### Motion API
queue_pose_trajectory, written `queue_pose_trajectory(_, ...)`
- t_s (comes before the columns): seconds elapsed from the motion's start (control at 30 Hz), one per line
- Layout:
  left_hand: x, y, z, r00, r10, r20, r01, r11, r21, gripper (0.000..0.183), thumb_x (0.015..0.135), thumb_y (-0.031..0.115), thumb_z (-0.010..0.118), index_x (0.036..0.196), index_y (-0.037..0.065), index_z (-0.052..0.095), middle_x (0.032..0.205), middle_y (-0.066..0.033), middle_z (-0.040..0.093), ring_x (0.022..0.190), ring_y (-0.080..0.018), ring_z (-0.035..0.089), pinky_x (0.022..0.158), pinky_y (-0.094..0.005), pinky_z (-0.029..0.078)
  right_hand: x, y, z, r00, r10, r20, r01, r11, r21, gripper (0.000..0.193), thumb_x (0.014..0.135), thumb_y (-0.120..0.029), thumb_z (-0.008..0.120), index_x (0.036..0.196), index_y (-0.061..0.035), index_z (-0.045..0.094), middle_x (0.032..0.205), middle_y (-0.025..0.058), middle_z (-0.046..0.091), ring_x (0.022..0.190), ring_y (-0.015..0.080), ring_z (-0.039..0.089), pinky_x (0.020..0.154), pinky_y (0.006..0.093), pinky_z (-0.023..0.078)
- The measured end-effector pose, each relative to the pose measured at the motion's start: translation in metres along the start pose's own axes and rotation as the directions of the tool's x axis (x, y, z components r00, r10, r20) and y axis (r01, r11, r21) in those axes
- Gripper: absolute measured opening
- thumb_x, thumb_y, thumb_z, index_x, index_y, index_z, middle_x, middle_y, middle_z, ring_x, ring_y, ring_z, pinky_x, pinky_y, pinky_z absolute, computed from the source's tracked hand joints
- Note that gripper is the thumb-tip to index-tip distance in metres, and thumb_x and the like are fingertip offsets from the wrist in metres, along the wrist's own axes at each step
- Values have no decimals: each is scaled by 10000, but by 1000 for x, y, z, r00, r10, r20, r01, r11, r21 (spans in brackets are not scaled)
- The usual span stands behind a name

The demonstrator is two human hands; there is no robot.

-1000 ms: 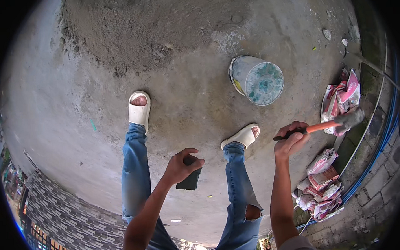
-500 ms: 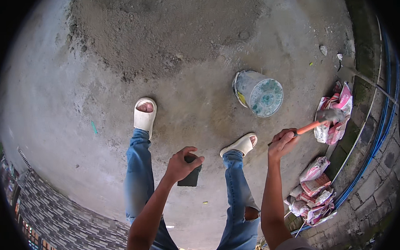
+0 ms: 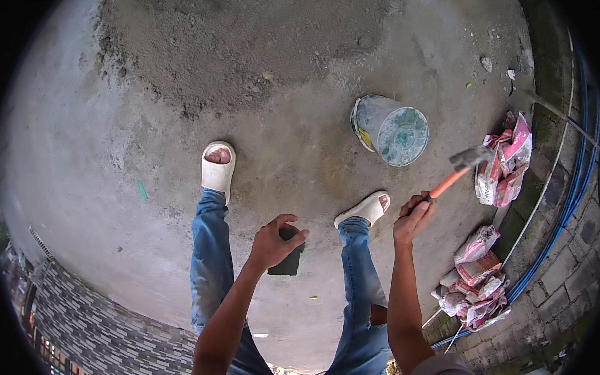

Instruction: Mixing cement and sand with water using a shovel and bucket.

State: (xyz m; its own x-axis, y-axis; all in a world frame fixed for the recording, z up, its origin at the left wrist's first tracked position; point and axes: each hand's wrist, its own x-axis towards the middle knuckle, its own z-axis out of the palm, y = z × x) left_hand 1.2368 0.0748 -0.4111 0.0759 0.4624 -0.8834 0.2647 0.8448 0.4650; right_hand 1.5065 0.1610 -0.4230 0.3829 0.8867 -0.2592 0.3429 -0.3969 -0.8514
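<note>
Holding an orange-shafted hammer with a grey metal head (image 3: pixel 448 183), the right hand (image 3: pixel 413 220) is closed round the dark lower grip; the head angles away to the right of the grey-white plastic bucket (image 3: pixel 398 131). The left hand (image 3: pixel 275 245) has thumb and fingers curled on a dark, rectangular, flat-sided block (image 3: pixel 286 264), above the grey concrete floor (image 3: pixel 279 162). By appearance, the hammer is stiff and head-heavy, best gripped low; the block seems rigid, possibly brittle at corners, and best taken by opposite edges. Its material cannot be confirmed.
</note>
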Motion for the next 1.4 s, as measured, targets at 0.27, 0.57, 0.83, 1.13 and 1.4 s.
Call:
queue_pose_trajectory(0.27,3,9,10,998,60,-1,-60,996,59,463,691,386,658,992,45,568,786,-66,652,772,-207,624,716,-283,462,-6,120,0,964,-212,158,252,559,-790,221,883,-216,405,864,2,370,646,72,439,542,209,476,521,385,393)
queue_pose_trajectory(0.57,-2,4,-5,1000,7,7,-8,998,59,470,714,367,660,1027,34,550,816,-81,648,783,-171,610,724,-270,449,7,-35,10,964,-185,-191,208,972,107,321,903,-315,382,897,6,381,596,55,407,480,120,416,456,249,381)
queue_pose_trajectory(0.83,6,10,8,999,32,32,-34,998,51,470,710,379,657,1028,50,552,826,-74,649,806,-183,610,752,-280,445,-11,120,-12,916,-401,-5,291,672,-681,224,910,-211,376,910,14,383,624,46,416,482,123,422,473,263,381)
queue_pose_trajectory(1.13,-5,11,-9,1000,15,22,-17,995,95,457,712,369,651,1021,46,556,806,-61,652,774,-169,615,724,-266,452,13,-51,0,868,-320,-380,376,923,82,382,897,-379,389,755,-37,296,593,43,372,420,106,398,373,244,406)
queue_pose_trajectory(1.4,2,4,-2,999,32,-2,-32,999,40,502,691,438,640,1015,62,570,809,-71,653,797,-222,620,729,-301,461,2,32,-2,951,-178,-252,110,959,-263,283,908,-284,411,784,-34,366,557,12,364,418,95,340,394,259,325)
